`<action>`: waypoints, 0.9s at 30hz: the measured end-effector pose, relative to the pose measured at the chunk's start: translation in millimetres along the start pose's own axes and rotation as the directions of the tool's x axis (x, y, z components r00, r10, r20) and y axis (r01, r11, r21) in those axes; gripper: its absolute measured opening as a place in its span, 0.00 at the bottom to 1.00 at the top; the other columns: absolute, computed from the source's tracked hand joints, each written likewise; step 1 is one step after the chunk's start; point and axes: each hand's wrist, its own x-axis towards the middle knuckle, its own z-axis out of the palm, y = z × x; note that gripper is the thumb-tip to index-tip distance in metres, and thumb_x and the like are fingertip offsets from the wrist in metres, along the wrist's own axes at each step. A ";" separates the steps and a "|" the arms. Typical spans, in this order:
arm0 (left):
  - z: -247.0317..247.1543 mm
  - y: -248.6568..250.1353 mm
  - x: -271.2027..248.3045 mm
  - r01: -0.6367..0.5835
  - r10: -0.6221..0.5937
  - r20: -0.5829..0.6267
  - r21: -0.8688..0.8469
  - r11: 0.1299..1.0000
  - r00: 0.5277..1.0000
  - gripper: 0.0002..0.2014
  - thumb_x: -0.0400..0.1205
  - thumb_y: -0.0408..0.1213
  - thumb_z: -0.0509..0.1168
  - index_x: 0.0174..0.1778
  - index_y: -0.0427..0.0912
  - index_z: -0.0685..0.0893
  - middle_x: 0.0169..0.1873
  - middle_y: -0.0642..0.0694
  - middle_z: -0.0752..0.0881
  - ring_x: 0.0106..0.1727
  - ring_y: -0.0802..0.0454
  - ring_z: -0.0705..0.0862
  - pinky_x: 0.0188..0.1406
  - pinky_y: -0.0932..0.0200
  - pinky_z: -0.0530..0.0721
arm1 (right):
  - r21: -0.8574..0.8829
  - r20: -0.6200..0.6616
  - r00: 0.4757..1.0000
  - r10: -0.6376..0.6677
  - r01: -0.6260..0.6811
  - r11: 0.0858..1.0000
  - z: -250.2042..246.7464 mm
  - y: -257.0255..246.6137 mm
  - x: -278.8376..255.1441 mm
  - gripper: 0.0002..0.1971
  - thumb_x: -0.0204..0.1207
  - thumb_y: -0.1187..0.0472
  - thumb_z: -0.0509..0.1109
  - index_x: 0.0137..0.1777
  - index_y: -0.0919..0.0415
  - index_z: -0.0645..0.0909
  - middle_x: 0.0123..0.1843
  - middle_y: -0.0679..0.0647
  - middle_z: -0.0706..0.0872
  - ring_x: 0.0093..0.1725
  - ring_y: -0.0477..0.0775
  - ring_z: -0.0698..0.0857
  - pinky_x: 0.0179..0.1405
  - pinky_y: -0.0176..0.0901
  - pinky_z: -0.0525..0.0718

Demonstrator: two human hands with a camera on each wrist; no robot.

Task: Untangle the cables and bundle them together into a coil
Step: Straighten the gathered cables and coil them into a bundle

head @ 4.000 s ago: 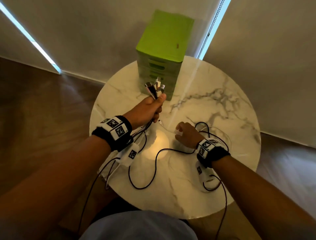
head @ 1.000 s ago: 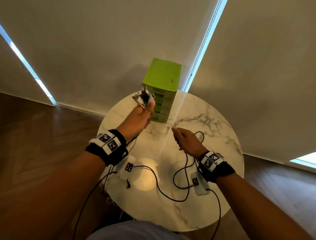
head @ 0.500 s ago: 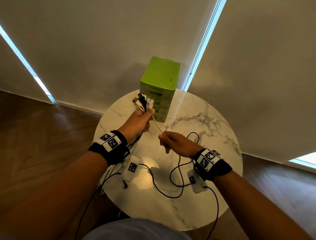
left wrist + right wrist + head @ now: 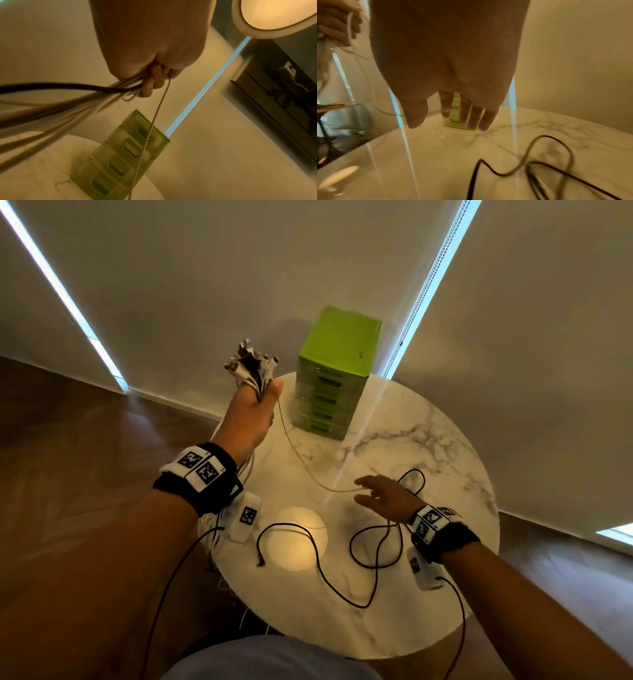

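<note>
My left grip [image 4: 251, 412], raised at upper centre of the frame, is clenched around a bundle of white and black cables [image 4: 251, 368], plugs fanning upward. My right grip [image 4: 380, 494] hovers released, fingers spread, above the round white marble desk [image 4: 428, 440]. A thin pale cable [image 4: 301, 460] sags between them. A loose black cable [image 4: 318, 563] sprawls across the desk, lower centre.

The left hand [image 4: 251, 414] covers the cables [image 4: 251, 368] inside its grip. Their trailing lengths [image 4: 51, 108] are blurred and cut off at the left wrist view's edge. The right hand [image 4: 450, 60] hides most of the green drawer box [image 4: 456, 121].
</note>
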 end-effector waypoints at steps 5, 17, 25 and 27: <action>-19.4 -0.2 -15.1 0.039 -0.041 0.045 0.038 0.999 0.998 0.15 0.88 0.50 0.63 0.36 0.50 0.72 0.21 0.55 0.69 0.23 0.53 0.67 0.29 0.55 0.68 | 0.093 -0.133 0.950 -0.283 0.297 0.950 10.2 -88.5 19.2 0.39 0.77 0.45 0.76 0.85 0.48 0.64 0.78 0.55 0.66 0.68 0.56 0.80 0.64 0.42 0.82; -128.9 5.5 -38.5 0.008 -0.017 -0.172 -0.055 0.998 0.985 0.16 0.90 0.46 0.62 0.39 0.43 0.75 0.24 0.46 0.69 0.24 0.51 0.70 0.27 0.57 0.75 | 0.412 -0.165 0.800 -0.577 0.588 0.697 32.2 -263.3 80.6 0.10 0.90 0.66 0.60 0.62 0.64 0.83 0.54 0.56 0.91 0.51 0.52 0.92 0.57 0.47 0.91; -201.4 -18.1 -52.3 0.065 -0.060 -0.248 0.008 0.998 0.967 0.22 0.88 0.56 0.60 0.29 0.52 0.69 0.20 0.53 0.67 0.20 0.57 0.66 0.24 0.57 0.67 | 0.742 0.039 0.835 -0.548 0.343 0.576 77.6 -307.9 89.9 0.15 0.90 0.70 0.56 0.71 0.79 0.71 0.59 0.66 0.86 0.55 0.62 0.88 0.57 0.47 0.89; -211.8 -22.9 -53.8 0.076 -0.083 -0.246 -0.036 0.996 0.966 0.22 0.89 0.56 0.60 0.30 0.52 0.69 0.21 0.53 0.65 0.20 0.55 0.63 0.24 0.57 0.66 | 0.647 0.184 0.880 -0.437 0.226 0.728 106.4 -296.3 96.4 0.14 0.90 0.69 0.57 0.71 0.76 0.73 0.57 0.65 0.88 0.53 0.62 0.87 0.54 0.51 0.89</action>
